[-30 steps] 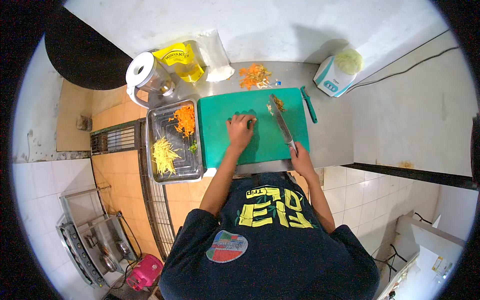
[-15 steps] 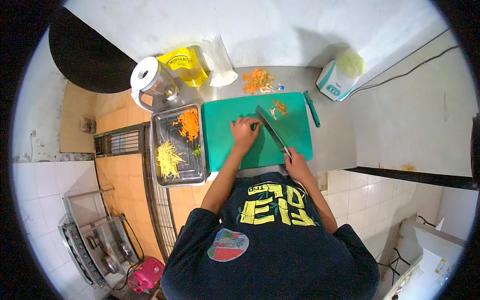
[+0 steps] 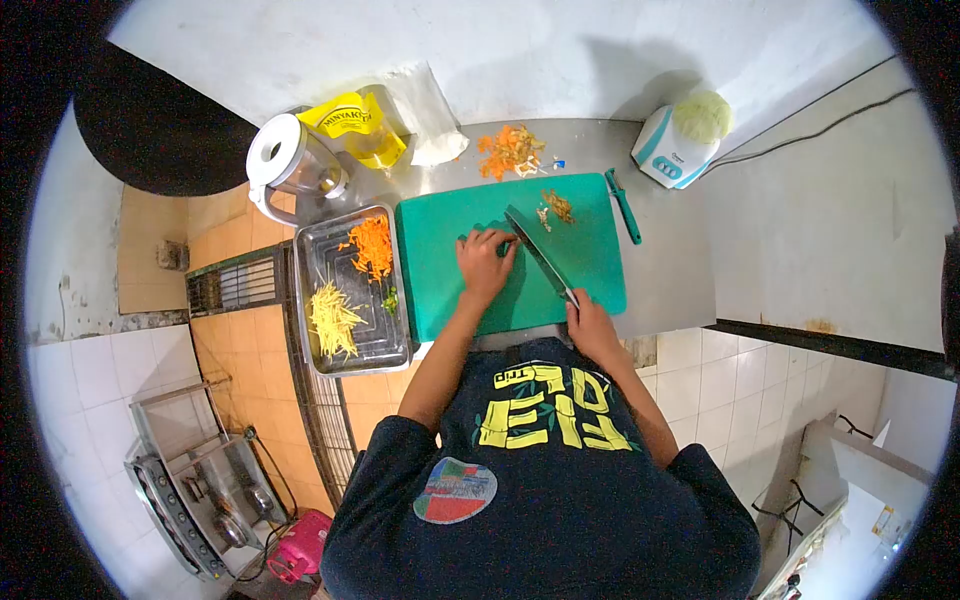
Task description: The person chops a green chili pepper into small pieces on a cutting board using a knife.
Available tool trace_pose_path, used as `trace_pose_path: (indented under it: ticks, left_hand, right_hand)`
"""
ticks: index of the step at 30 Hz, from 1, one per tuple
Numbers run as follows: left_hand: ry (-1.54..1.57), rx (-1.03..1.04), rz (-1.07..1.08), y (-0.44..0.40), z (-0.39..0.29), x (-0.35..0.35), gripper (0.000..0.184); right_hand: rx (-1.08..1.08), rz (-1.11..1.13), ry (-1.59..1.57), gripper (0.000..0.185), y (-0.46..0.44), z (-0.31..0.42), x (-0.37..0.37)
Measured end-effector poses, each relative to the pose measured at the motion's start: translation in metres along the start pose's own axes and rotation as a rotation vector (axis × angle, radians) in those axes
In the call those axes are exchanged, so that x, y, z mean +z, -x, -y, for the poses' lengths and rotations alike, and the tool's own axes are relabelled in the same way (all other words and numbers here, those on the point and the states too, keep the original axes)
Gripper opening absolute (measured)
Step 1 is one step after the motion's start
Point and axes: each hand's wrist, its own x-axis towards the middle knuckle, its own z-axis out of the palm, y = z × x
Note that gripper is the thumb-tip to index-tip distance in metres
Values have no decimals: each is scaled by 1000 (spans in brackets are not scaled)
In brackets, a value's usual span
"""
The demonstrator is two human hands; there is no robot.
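One knife (image 3: 541,252), its handle enclosed by the fingers of the right hand (image 3: 592,322), slants over the green cutting board (image 3: 585,275). One second earlier the blade stood beside the brownish scraps (image 3: 558,207) and pale bits (image 3: 543,215) at the board's far right; it has since swung across to the left hand (image 3: 485,262), and the scraps now lie apart from it. The fingers of the left hand are bent and drawn together just beside the blade; whether they pinch anything cannot be told. The shift is judged to bring blade and guiding fingers together, as in cutting. Orange shreds (image 3: 373,248) and pale yellow strips (image 3: 333,320) remain in the metal tray (image 3: 375,327), left of the board
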Motion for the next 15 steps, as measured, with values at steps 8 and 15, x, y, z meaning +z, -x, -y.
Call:
trace_pose_path:
  ticks: [8,15]
  left_hand:
    - [6,-4,6,-2,4,2,10]
    - [-3,42,12,-2,8,2,12]
  right_hand:
    - [-4,38,44,25,-5,6,-9]
    - [-44,146,128,23,-8,10,-17]
